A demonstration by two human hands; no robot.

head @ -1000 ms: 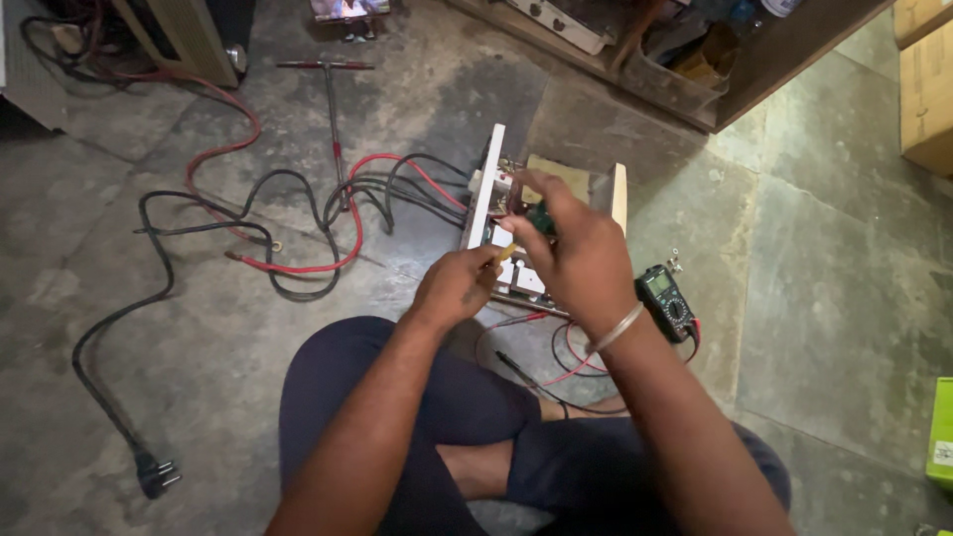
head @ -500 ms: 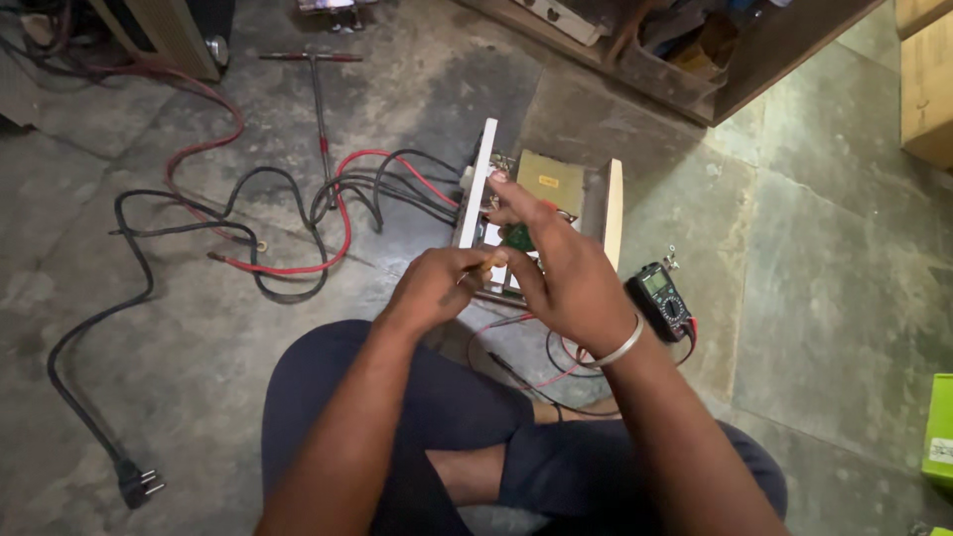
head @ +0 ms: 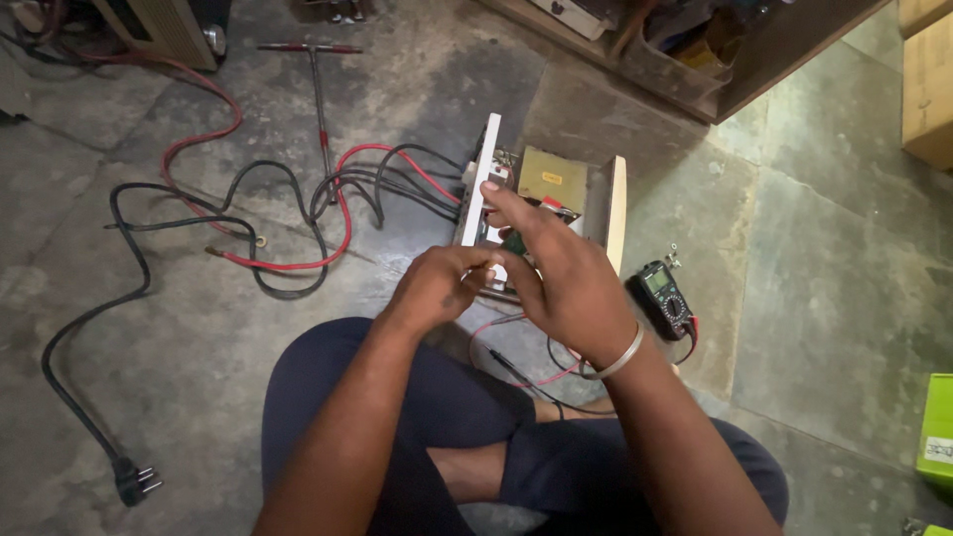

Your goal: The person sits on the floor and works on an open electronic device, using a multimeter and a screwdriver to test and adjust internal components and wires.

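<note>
Saw left hand (head: 437, 288) grip pinched shut, contents unclear, closer to right hand (head: 556, 273); right grip loosened, fingers spread over open unit (head: 546, 184), multimeter (head: 663, 298) at 3 o'clock.

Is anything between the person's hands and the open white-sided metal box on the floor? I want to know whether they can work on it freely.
Nothing visible does. Both the left hand and right hand are directly over the open white-sided metal box; the black multimeter lies off to its right.

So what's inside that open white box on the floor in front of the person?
Inside the open white box sits a yellowish block with wiring beside it. The left hand and right hand cover the near part, so whatever lies there is hidden.
</note>
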